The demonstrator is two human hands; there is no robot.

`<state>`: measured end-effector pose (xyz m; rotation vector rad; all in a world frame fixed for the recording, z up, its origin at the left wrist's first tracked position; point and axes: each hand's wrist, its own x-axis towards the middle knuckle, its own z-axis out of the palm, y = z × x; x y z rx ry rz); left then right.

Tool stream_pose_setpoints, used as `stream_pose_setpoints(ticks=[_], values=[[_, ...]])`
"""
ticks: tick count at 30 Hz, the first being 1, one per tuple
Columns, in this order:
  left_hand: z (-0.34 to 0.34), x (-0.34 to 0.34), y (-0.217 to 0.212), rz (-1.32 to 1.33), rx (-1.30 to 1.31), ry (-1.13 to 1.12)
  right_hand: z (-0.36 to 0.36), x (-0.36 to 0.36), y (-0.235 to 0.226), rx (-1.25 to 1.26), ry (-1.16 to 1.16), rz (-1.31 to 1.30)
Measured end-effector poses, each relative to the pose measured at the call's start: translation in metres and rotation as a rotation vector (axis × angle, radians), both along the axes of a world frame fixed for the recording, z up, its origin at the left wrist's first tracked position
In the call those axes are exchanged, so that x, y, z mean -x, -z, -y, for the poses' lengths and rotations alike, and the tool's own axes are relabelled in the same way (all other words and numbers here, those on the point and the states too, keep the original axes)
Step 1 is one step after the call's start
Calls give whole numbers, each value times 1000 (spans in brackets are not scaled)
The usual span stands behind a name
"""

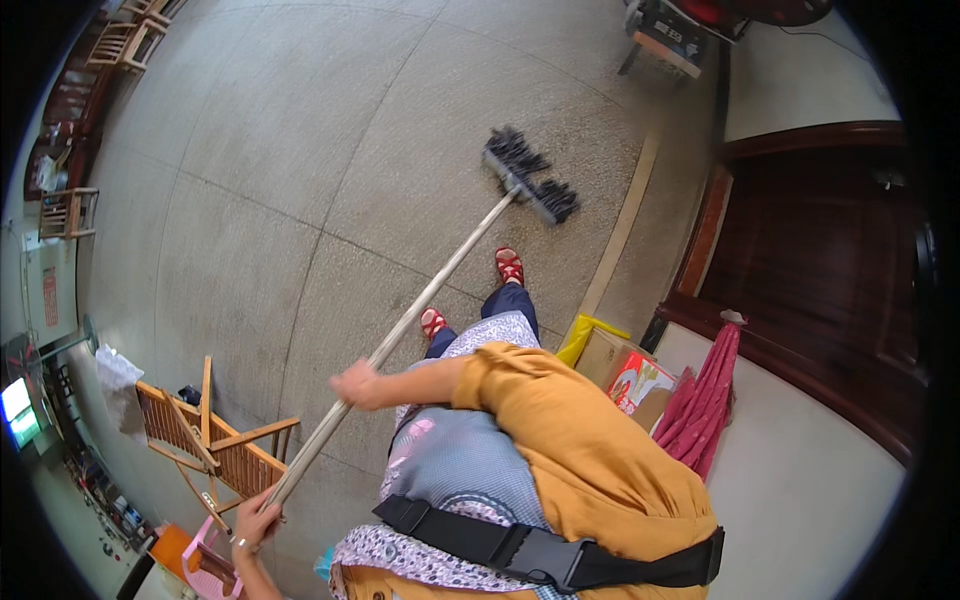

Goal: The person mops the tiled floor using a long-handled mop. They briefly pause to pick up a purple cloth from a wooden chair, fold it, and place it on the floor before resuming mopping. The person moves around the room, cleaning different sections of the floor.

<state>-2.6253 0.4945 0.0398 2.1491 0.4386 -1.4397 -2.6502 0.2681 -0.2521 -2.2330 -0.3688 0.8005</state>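
A mop (440,278) with a long pale wooden handle slants from the lower left up to the right in front of me. Its wide head, with dark grey fringe, rests on the floor beyond my feet. My left hand (257,522) is closed round the handle near its top end. Farther down the same handle, my right hand (357,385) grips it, the arm crossing my body. The fringe is spread out and slightly blurred.
Wooden folding chairs (225,440) stand at the left, beside a pink plastic chair (212,570). Boxes (635,380) and a red cloth (700,400) are by the right wall, near a dark wooden door (820,260). A vehicle (670,35) is parked at the far right.
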Motion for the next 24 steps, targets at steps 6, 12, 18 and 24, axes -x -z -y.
stream_pose_setpoints(ticks=[6,12,18,24], values=[[-147,57,-124,68,-186,-193,-153,14,-69,-568,-441,368],[-165,87,-114,173,-141,-249,-156,15,-78,-533,-587,243],[-75,59,-24,69,-25,-261,-44,-6,-23,-367,-467,206],[117,4,103,-1,206,-243,178,-36,57,61,-118,256]])
